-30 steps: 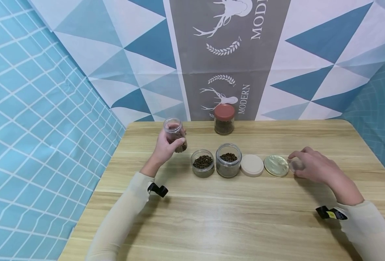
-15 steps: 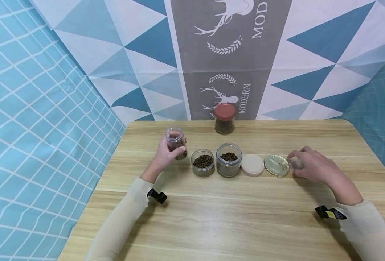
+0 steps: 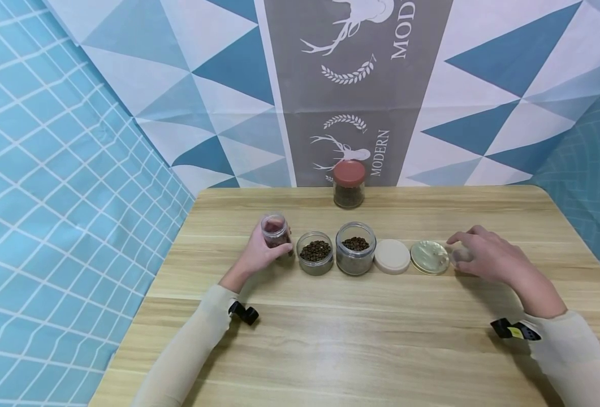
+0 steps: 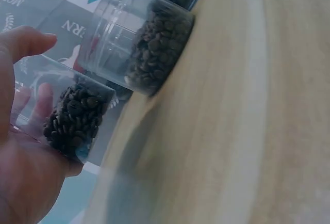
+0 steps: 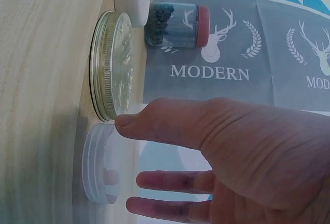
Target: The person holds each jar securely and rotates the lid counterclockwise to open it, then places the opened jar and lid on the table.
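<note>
My left hand [image 3: 256, 249] grips a slim clear jar [image 3: 275, 233] part-filled with dark coffee beans. In the left wrist view this open jar [image 4: 67, 105] is tilted, its base close over the table. Just right of it stands a low open jar [image 3: 316, 255] of beans, then a taller wide jar [image 3: 355, 257], also open and holding beans. My right hand [image 3: 493, 257] hovers around a translucent lid [image 5: 98, 164], thumb tip right at its edge and fingers loosely extended. Beside that lid lies a gold metal lid [image 3: 430, 257].
A cream lid [image 3: 392, 256] lies between the wide jar and the gold lid. Farther back, a jar with a red lid [image 3: 349, 183] stands near the rear edge of the wooden table [image 3: 330, 339]. A patterned cloth [image 3: 238, 85] hangs behind the table.
My left hand has lowered the slim jar toward the table, close to the low jar. My right hand has stayed by the translucent lid.
</note>
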The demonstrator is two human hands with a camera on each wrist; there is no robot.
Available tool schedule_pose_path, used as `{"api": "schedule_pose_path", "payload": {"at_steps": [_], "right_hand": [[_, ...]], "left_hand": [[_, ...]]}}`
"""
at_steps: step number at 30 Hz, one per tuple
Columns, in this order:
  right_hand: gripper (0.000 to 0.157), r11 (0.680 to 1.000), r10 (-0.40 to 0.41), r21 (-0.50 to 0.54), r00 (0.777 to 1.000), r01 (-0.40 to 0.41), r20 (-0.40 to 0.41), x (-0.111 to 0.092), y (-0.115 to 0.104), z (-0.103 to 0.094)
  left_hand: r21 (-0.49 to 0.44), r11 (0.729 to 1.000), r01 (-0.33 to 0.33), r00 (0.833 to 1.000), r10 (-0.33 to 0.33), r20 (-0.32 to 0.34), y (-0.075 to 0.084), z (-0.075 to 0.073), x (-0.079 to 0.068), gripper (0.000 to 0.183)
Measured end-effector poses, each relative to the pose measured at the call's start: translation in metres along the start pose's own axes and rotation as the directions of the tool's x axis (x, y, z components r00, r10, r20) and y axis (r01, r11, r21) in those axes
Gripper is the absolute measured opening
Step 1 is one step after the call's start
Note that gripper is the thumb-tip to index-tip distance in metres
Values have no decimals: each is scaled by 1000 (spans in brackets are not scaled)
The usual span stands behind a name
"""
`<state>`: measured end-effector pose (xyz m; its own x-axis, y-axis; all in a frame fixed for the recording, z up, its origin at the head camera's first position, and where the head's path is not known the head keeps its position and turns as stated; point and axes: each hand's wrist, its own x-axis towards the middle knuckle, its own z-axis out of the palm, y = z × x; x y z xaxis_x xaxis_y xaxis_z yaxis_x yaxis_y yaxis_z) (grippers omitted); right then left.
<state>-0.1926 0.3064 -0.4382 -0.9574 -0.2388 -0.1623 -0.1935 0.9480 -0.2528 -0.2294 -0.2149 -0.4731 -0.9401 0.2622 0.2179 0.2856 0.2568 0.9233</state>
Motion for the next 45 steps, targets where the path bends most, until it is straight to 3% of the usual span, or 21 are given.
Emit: {"api": "schedule_pose_path", "payload": {"at_steps": [12,26,30,36,45], "right_hand": [[56,1000,-4,-1,1000,4,-2,3,-2,-1],[55,1000,-11,5,1000,11,-2,4,-3,-2],[54,1000,-14,9,1000,14,-2,4,-5,-2],[54,1000,-22,10,1000,22,-3,3,-6,-2],[56,1000,-18,11,1000,18,-6,4,-5,-5]], "left_hand": [[63,996,56,995,-61,81,-15,2,-5,62],[66,994,86,989,-93,115,-11,1,-7,66],[62,995,74,989,-81,123,-13,-2,-8,67],[45,998,50,987,-57,153,-14,-8,-7,85],[-92,996,4,986,11,165,5,-20,-2,91]]}}
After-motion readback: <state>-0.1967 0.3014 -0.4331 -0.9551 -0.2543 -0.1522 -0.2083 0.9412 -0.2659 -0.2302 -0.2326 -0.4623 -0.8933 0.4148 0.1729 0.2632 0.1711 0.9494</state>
